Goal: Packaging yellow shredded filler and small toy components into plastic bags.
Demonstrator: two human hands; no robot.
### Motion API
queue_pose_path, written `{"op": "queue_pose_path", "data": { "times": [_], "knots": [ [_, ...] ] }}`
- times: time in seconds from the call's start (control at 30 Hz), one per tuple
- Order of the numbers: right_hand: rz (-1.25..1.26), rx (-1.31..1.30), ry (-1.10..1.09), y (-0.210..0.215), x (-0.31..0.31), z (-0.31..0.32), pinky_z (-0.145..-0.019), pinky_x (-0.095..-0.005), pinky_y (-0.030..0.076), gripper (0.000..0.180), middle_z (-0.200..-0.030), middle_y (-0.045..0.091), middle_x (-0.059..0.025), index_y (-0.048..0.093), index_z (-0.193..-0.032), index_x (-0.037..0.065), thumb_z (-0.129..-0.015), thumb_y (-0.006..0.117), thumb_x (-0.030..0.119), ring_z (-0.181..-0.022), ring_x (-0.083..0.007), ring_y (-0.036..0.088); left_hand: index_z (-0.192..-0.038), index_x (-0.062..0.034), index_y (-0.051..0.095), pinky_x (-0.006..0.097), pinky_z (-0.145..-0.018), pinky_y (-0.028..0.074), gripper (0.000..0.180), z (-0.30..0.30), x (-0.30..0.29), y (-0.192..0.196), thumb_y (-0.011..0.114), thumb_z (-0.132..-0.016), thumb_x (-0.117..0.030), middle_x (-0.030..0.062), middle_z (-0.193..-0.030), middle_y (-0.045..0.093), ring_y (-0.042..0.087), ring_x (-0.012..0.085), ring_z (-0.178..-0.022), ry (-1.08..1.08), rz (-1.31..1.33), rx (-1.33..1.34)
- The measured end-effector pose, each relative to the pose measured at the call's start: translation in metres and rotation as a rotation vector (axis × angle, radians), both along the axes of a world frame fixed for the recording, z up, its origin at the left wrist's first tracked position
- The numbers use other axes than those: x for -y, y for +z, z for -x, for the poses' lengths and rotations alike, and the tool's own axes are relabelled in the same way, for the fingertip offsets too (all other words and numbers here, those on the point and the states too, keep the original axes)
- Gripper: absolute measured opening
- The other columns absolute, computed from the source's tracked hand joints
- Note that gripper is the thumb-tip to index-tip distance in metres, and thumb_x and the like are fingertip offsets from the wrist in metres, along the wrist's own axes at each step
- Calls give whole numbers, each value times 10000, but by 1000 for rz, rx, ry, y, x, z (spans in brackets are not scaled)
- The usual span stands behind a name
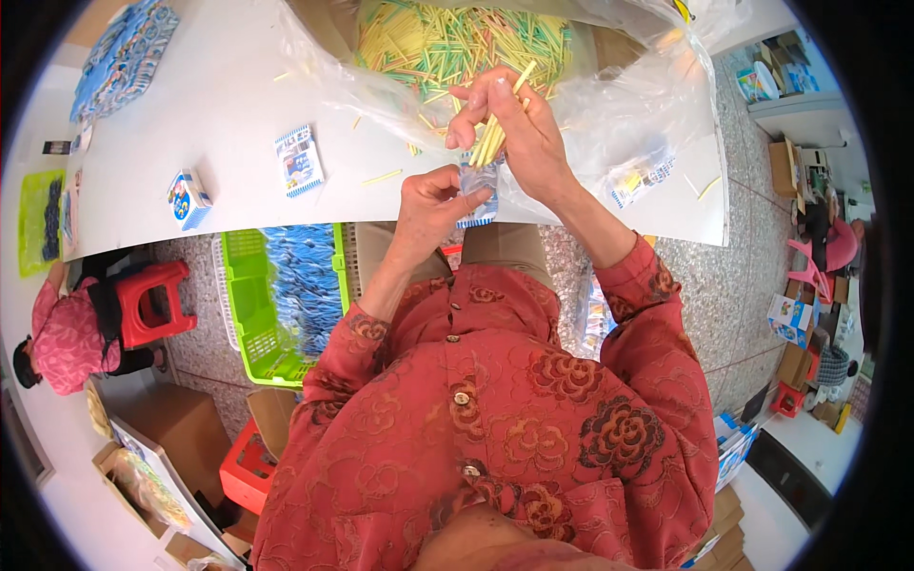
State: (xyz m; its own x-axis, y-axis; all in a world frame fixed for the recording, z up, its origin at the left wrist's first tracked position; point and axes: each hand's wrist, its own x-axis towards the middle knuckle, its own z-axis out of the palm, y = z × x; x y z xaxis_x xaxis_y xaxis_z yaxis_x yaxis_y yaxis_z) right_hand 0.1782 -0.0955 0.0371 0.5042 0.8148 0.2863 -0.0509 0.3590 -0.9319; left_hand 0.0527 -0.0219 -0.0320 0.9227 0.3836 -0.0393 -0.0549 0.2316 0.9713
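Note:
My left hand (428, 211) pinches a small clear packet with blue-and-white print (480, 183) near the table's front edge. Just above it, my right hand (528, 138) is closed round a bunch of thin yellow sticks (488, 143). Their lower ends are at the packet's top; whether some are inside it I cannot tell. Beyond my hands, a large clear plastic bag (328, 81) lies spread open with a heap of yellow, green and pinkish sticks (462, 43) in it.
Blue-and-white packs (301, 160) lie on the white table (238, 105), with bundled blue packets (124, 52) at far left. A green crate (249, 314) of blue packets stands below the table edge. Co-workers (71, 338) and a red stool (152, 305) are around.

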Motion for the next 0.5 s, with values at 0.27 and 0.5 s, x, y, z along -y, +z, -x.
{"op": "queue_pose_path", "data": {
  "times": [0.27, 0.5],
  "knots": [
    [-65, -156, 37, -4, 0, -2, -1039, -408, 264, 308, -632, 542, -51, 416, -862, 98, -976, 288, 354, -724, -193, 585, -886, -4, 672, 200, -579, 430, 120, 5, -3, 13, 678, -770, -33, -23, -735, 628, 506, 22, -634, -110, 98, -53],
    [-21, -153, 23, -4, 2, 0, -1034, -406, 264, 297, -643, 546, -49, 419, -860, 102, -973, 302, 351, -750, -207, 594, -864, -4, 675, 199, -594, 434, 106, 5, -7, 4, 687, -761, -30, -24, -732, 627, 509, 25, -640, -153, 31, -73]
  ]
}}
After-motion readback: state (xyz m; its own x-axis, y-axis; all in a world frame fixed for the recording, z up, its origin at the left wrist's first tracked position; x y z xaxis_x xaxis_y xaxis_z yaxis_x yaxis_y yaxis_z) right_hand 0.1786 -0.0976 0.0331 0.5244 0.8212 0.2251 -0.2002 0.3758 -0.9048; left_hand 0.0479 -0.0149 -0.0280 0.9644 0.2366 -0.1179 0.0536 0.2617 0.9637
